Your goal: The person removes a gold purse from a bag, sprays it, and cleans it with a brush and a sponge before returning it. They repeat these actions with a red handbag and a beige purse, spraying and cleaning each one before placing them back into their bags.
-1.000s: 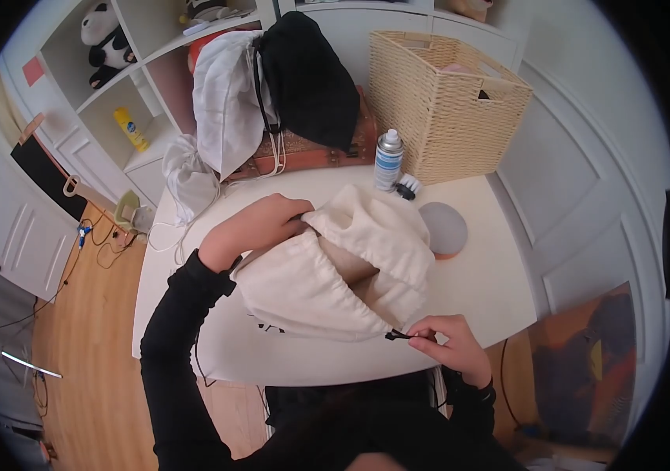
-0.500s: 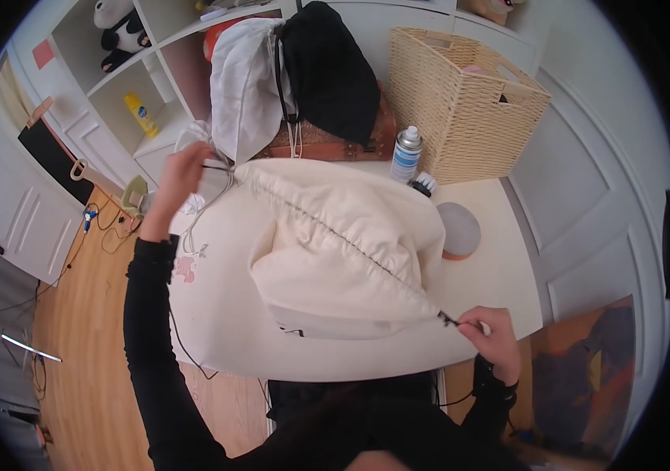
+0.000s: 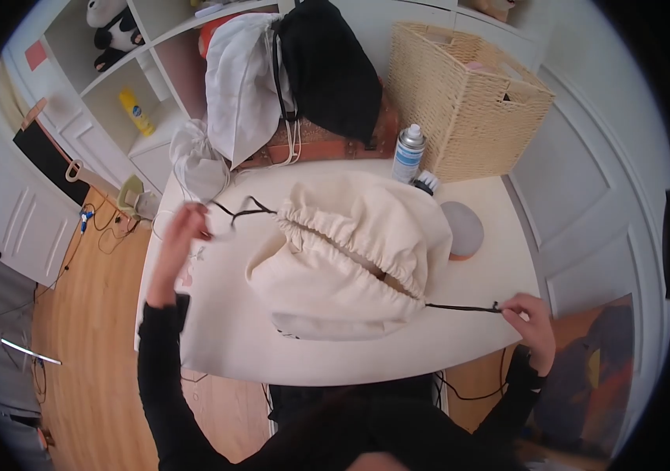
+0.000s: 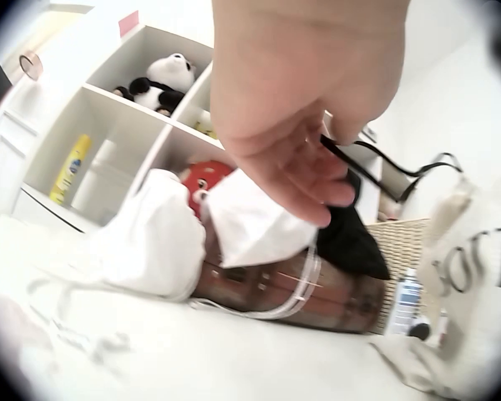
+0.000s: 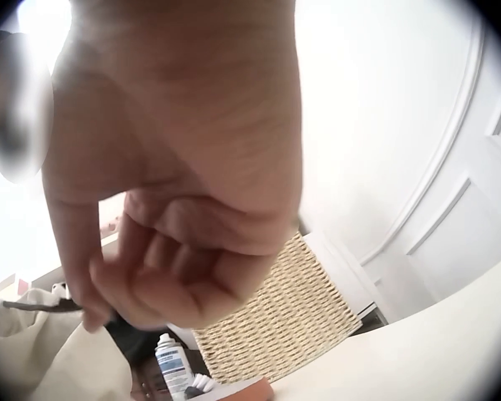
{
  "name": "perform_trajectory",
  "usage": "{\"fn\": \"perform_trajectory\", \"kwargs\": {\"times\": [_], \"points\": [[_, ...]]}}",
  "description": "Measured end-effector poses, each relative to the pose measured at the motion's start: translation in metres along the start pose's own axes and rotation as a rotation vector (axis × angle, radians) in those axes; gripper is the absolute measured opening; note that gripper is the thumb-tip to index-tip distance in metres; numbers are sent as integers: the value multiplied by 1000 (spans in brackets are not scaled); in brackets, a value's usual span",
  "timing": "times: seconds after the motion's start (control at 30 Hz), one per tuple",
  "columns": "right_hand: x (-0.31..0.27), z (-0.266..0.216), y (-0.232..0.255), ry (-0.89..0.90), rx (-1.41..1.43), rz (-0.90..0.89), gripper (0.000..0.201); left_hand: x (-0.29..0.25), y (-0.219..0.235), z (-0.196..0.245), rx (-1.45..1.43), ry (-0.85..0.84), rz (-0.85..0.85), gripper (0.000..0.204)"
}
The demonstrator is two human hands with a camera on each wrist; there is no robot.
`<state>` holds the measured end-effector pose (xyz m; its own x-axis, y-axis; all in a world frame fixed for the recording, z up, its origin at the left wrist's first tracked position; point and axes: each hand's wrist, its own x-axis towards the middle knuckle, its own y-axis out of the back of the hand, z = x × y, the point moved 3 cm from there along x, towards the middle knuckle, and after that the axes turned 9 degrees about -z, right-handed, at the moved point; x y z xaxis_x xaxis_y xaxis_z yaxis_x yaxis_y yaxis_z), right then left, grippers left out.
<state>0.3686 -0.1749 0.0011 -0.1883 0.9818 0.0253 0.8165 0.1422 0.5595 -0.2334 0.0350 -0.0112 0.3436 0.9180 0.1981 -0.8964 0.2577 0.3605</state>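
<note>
A cream cloth drawstring bag (image 3: 366, 216) lies on the white table, its gathered mouth partly open as a narrow slit. From its left end a black drawstring (image 3: 250, 210) runs slack and bent to my left hand (image 3: 182, 243), which pinches it near the thumb. On the other side, my right hand (image 3: 533, 323) pinches the cord's opposite end (image 3: 464, 308) between thumb and fingertip, and this stretch is pulled straight. Dark lettering (image 4: 474, 263) shows on the bag in the left wrist view.
Behind the bag stand a spray can (image 3: 408, 153), a small brush (image 3: 426, 183), a wicker basket (image 3: 468, 118) and a brown chest (image 3: 327, 137) with white (image 3: 241, 94) and black bags (image 3: 331, 74) on it. A grey disc (image 3: 464, 229) lies right; a small white bag (image 3: 198, 165) sits left.
My left hand first moves left off the bag, then slightly down with the cord. The right hand draws its cord out to the right. The bag's mouth narrows, closes, then opens slightly.
</note>
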Motion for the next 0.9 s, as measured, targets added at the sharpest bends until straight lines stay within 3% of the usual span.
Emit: {"fn": "perform_trajectory", "kwargs": {"times": [0.03,0.07,0.1,0.17,0.3,0.4,0.57,0.67,0.77,0.83,0.9], "points": [[16,-5,-2,16,-48,-49,26,-10,-31,14,-175,-64,-163,49],[30,-12,-5,39,-96,-73,43,-21,-59,43,-92,-19,-299,80],[46,-21,-9,59,-143,-100,59,-30,-83,51,-89,-74,-388,98],[81,-41,-20,172,-194,-142,84,-46,-125,66,27,-103,-395,105],[159,-51,-52,277,38,-224,101,-50,-142,52,103,-108,-246,99],[192,-39,-88,48,96,-374,109,-53,-139,54,44,-62,-224,91],[160,-15,-112,340,223,-120,108,-54,-115,67,-23,-102,-204,86],[140,-39,-105,409,181,24,98,-40,-100,83,47,-222,-184,86],[120,-80,-90,482,131,170,85,-15,-93,97,-181,-234,12,86],[106,-105,-82,545,114,317,78,1,-92,123,-110,-380,248,77],[98,-124,-77,611,123,501,71,16,-83,146,-282,-524,244,72]]}}
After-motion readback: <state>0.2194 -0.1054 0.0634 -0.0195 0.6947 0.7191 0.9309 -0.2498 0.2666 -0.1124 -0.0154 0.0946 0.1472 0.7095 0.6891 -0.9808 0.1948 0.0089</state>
